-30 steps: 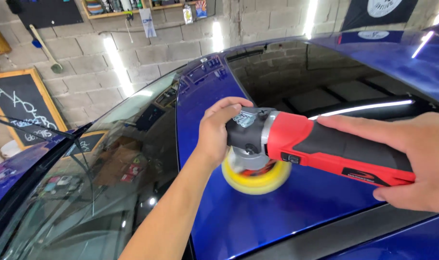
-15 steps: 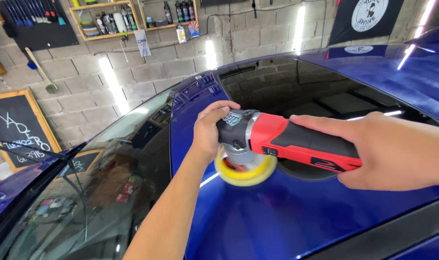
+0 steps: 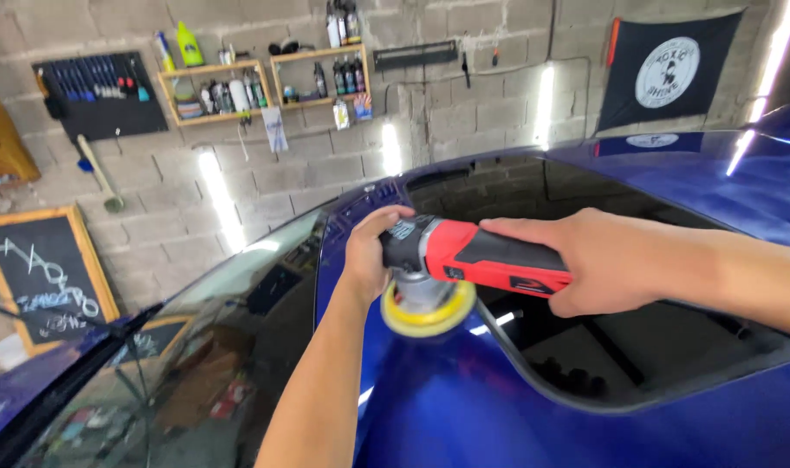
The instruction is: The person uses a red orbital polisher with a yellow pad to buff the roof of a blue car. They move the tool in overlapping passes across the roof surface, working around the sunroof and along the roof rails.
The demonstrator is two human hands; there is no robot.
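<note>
Both hands hold a red and black polishing machine (image 3: pixel 490 257) over a glossy blue car roof (image 3: pixel 464 399). My left hand (image 3: pixel 369 256) is cupped over the black head of the machine. My right hand (image 3: pixel 598 260) is wrapped around the red handle. The round yellow foam pad (image 3: pixel 428 316) under the head rests flat on the blue paint, at the strip between the windshield and the dark glass roof panel.
The windshield (image 3: pixel 213 347) slopes down to the left. A dark glass roof panel (image 3: pixel 620 338) lies right of the pad. Behind the car stands a block wall with bottle shelves (image 3: pixel 256 82), a tool board (image 3: pixel 96 91), a chalkboard (image 3: pixel 44 277) and a dark banner (image 3: pixel 672 69).
The polisher and both hands have slid further up the roof, away from me, toward the top edge of the windshield. The view has tilted upward, showing more wall.
</note>
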